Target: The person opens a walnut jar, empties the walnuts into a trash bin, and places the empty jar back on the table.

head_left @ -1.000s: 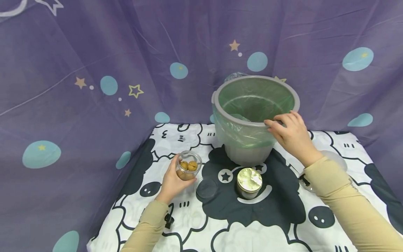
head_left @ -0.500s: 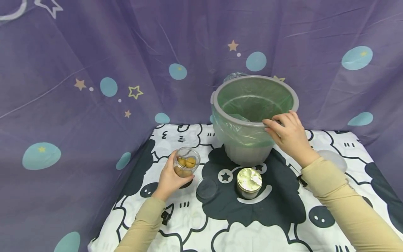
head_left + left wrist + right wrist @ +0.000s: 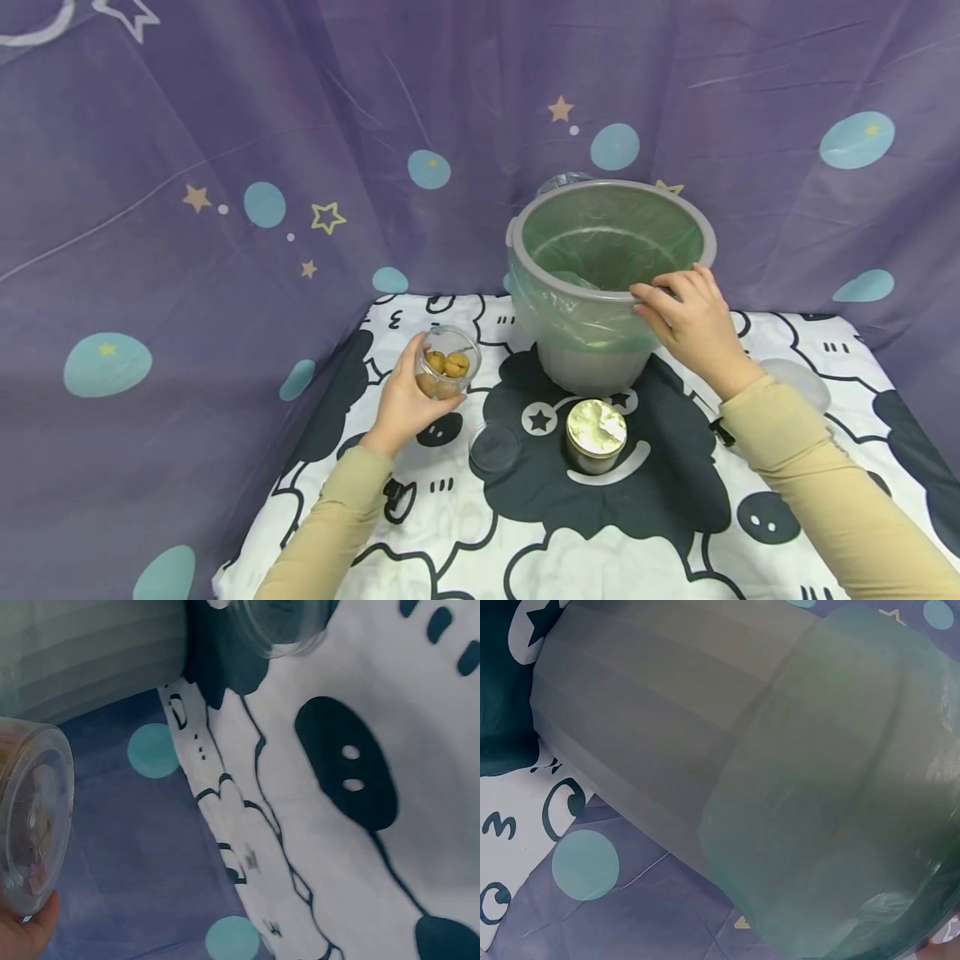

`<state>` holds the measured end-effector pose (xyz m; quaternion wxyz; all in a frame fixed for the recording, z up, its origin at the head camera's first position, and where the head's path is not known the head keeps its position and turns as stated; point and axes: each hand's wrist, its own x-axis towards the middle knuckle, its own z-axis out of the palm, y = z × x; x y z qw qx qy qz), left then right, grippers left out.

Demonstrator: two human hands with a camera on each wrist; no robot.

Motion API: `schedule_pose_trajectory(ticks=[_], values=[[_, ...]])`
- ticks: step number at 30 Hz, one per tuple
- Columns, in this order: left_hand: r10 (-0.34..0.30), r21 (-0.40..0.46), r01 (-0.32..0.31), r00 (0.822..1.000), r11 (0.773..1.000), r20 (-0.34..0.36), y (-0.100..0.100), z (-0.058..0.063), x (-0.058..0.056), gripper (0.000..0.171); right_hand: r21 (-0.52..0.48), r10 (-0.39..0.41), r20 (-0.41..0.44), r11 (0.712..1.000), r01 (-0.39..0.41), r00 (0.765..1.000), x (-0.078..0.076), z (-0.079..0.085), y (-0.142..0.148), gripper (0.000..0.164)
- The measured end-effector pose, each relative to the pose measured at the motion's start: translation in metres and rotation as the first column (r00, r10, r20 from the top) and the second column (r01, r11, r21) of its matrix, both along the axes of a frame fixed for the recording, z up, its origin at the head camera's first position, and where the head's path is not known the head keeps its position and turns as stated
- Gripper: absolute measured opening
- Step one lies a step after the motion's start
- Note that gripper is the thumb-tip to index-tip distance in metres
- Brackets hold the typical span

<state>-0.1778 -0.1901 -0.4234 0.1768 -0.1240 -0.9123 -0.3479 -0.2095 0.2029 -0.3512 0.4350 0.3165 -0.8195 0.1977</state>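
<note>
In the head view my left hand (image 3: 411, 402) grips a clear plastic jar (image 3: 448, 362) by its side, fingers behind and thumb in front. Round yellow-brown balls, like walnuts, lie in it. The left wrist view shows the jar's clear base (image 3: 36, 821) and a bit of the fingers. My right hand (image 3: 693, 325) pinches the near right rim of a grey trash bin (image 3: 585, 371). A thin green bag (image 3: 577, 321) lines the bin and folds down over its outside. The right wrist view is mostly filled by the bin's wall (image 3: 652, 712) and the bag.
A gold-rimmed tin (image 3: 595, 437) with a crumpled shiny top stands in front of the bin. Left of it lies a clear round lid (image 3: 495, 448). A translucent disc (image 3: 798, 383) lies partly behind the right sleeve. A purple curtain (image 3: 225, 333) hangs around the table.
My left hand has moved the jar a little farther from me, toward the back of the table. The right hand has stayed on the bin's rim.
</note>
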Motion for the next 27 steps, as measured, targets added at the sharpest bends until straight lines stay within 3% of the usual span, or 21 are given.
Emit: schedule_pose_trajectory(ticks=[13, 18, 22, 27], values=[[-0.054, -0.037, 0.052, 0.996, 0.998, -0.072, 0.013, 0.036, -0.014, 0.107, 0.021, -0.001, 0.019, 1.000, 0.000, 1.000, 0.000, -0.001, 0.002, 0.040], [-0.073, -0.062, 0.066, 0.992, 0.996, -0.105, 0.019, 0.051, -0.022, 0.107, -0.006, 0.011, 0.014, 1.000, -0.011, 1.000, 0.001, 0.000, 0.000, 0.018], [-0.096, -0.079, 0.087, 0.987, 0.993, -0.127, 0.024, 0.063, -0.030, 0.108, -0.011, 0.007, 0.019, 1.000, -0.007, 1.000, 0.001, -0.001, 0.000, 0.028], [-0.121, -0.103, 0.107, 0.983, 0.989, -0.135, 0.034, 0.080, -0.038, 0.108, -0.022, 0.008, 0.024, 1.000, -0.008, 1.000, 0.002, -0.002, 0.001, 0.019]])
